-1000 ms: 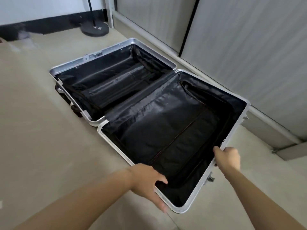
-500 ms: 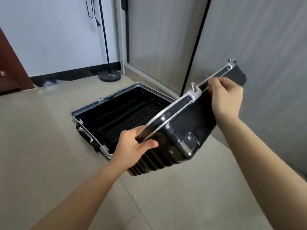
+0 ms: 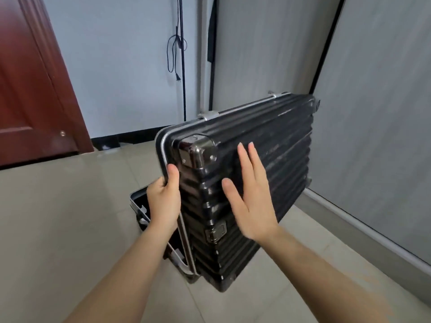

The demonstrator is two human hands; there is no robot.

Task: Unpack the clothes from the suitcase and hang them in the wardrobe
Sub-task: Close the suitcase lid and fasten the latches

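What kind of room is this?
Probably a bedroom at home: a wooden door, tall grey sliding wardrobe panels, and a black suitcase being closed on the tiled floor.

No readable text, brand, number or sign showed anywhere in the frame.
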